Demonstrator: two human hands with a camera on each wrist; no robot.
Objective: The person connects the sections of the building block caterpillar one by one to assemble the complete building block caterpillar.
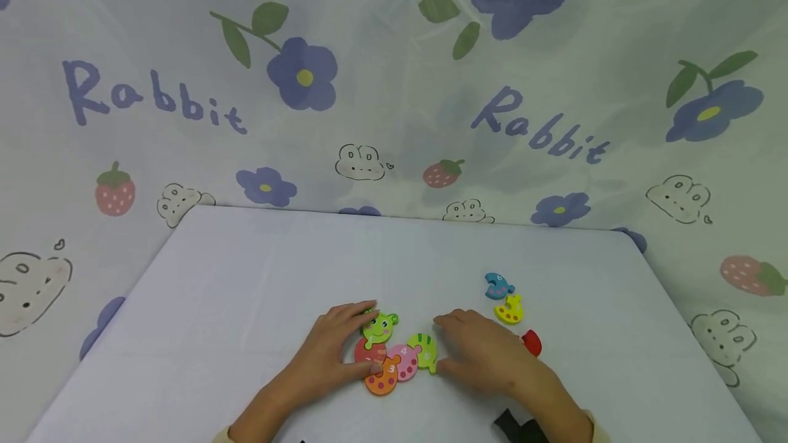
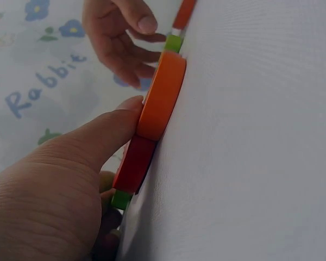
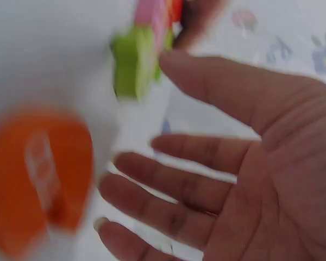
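Note:
A caterpillar puzzle lies partly joined in the head view: a green smiling head piece point(image 1: 380, 327), a red piece point(image 1: 366, 350), an orange piece point(image 1: 382, 381), a pink piece point(image 1: 405, 363) and a green striped piece point(image 1: 423, 349). My left hand point(image 1: 335, 351) holds the joined pieces, thumb on the orange piece, fingers around the head piece. In the left wrist view, that thumb point(image 2: 117, 128) lies along the orange piece's edge point(image 2: 163, 98). Beside the striped piece, my right hand point(image 1: 477, 347) has its fingers extended; its thumb tip is close to the green piece point(image 3: 131, 65) in the right wrist view.
Loose blue point(image 1: 497, 286) and yellow point(image 1: 509, 309) pieces lie right of the puzzle on the white table point(image 1: 277, 258). A red piece point(image 1: 532, 342) shows partly behind my right hand. Near the front edge is a black object point(image 1: 520, 428). A patterned cloth point(image 1: 382, 87) hangs behind.

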